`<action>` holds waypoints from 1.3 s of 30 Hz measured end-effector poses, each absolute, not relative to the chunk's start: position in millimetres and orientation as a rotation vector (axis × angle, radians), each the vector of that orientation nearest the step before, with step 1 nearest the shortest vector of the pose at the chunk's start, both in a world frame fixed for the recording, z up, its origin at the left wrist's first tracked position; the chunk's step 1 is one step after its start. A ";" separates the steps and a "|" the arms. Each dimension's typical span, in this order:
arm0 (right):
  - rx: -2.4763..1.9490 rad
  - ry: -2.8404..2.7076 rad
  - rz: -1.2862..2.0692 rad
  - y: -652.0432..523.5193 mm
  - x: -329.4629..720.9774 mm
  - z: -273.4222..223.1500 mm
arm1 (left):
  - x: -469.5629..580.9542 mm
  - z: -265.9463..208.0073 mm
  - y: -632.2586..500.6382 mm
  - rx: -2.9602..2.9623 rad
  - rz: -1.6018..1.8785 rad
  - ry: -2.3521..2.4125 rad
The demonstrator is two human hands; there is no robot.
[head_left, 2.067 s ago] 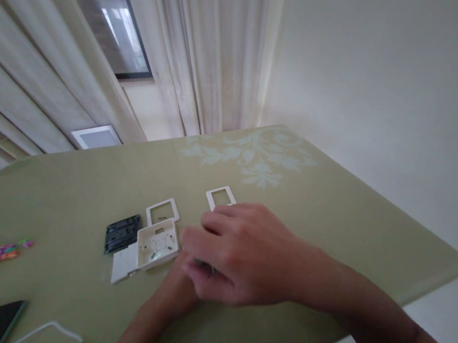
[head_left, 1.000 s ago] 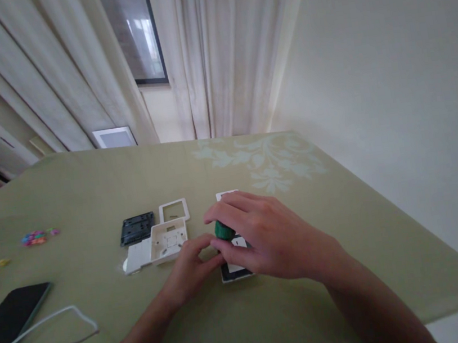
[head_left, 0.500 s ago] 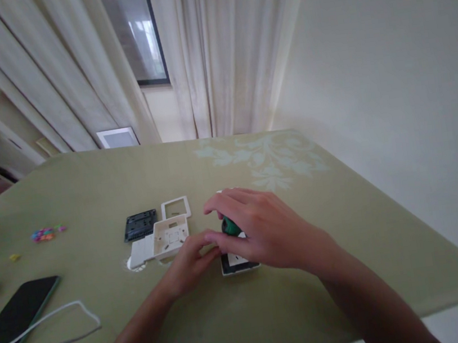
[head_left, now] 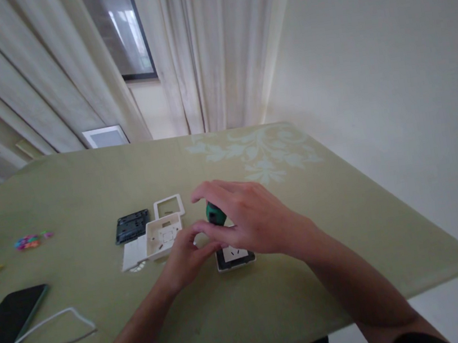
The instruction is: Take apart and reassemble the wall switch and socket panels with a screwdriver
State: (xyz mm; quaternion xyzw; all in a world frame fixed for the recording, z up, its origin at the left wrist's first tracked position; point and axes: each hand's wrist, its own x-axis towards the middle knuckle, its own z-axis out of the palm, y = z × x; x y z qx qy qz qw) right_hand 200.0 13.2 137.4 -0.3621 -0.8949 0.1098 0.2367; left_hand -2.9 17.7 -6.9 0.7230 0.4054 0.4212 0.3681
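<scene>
The socket (head_left: 235,256) lies flat on the table (head_left: 350,245) under both hands, the right hand (head_left: 248,220) pinching an upright green screwdriver (head_left: 214,213) over it, the left hand (head_left: 185,257) curled at its left edge.

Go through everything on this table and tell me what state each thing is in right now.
Right hand: gripping the green tool handle, upright.
Left hand: steadying the socket beside it.
Socket: flat, face up.
White box: open, hollow side up.
White frame: flat, loose.
Black plate: flat, separate.
Phone: screen dark.
</scene>
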 end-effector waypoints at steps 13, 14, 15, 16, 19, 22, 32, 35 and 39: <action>-0.985 -2.445 0.322 12.3 200.1 138.7 | -1.1 -5.3 13.4 1.838 1.081 1.012; -0.987 -2.441 0.324 12.1 200.4 139.0 | -3.0 -4.9 12.9 1.862 1.071 0.980; -0.987 -2.437 0.328 11.9 200.6 139.2 | -4.3 -4.0 12.4 1.881 1.063 0.962; -0.984 -2.432 0.332 11.7 200.6 139.3 | -4.7 -2.8 12.0 1.892 1.059 0.967; -0.960 -2.418 0.341 11.5 200.0 138.5 | 0.2 2.7 10.7 1.845 1.103 1.064; -0.945 -2.417 0.347 11.3 199.8 138.2 | 4.0 6.1 10.1 1.794 1.143 1.057; -0.965 -2.411 0.372 10.6 199.7 139.1 | 4.2 7.7 11.6 1.776 1.166 1.037; -0.946 -2.415 0.374 11.8 199.5 137.9 | 7.1 8.6 11.4 1.751 1.182 1.014; -0.949 -2.415 0.365 12.1 200.7 138.0 | -3.6 2.9 12.0 1.785 1.146 0.913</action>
